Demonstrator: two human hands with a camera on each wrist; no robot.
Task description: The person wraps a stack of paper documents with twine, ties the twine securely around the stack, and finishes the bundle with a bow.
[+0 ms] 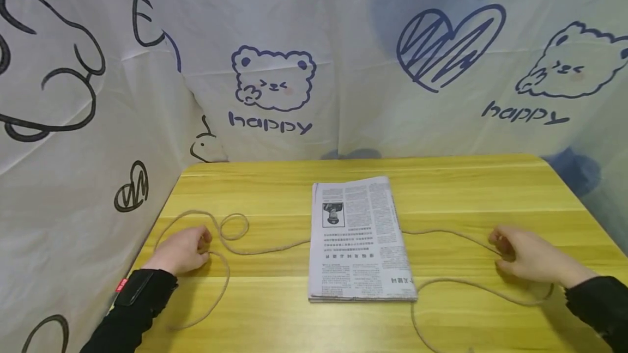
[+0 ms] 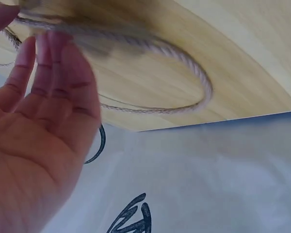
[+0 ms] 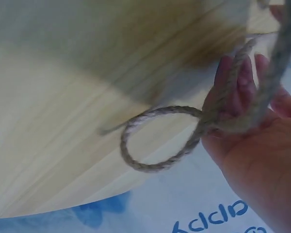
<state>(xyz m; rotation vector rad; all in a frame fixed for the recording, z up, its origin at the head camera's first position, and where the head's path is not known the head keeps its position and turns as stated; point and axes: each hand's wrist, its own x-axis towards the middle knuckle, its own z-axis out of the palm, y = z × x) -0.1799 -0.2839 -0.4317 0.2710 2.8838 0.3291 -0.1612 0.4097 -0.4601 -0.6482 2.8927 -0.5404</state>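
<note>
A folded newspaper [image 1: 360, 244] lies in the middle of the table, on top of a thin twisted rope [image 1: 275, 249] that comes out on both sides of it. On the left, my left hand [image 1: 182, 249] pinches the rope between thumb and fingertips; a length curves from there toward the front. My right hand [image 1: 537, 257] grips the rope on the other side, with its fingers curled. In the right wrist view the rope [image 3: 153, 167] makes a loop beside the palm. The left wrist view shows a bend of rope [image 2: 206, 87] over the wood beyond the fingers.
The yellow wooden table [image 1: 275, 189] has its back edge against a white cloth [image 1: 353, 113] with drawn bears, hearts and words. More cloth [image 1: 54, 189] hangs along the left side. A small rope coil lies left of the newspaper; loose rope trails at front right.
</note>
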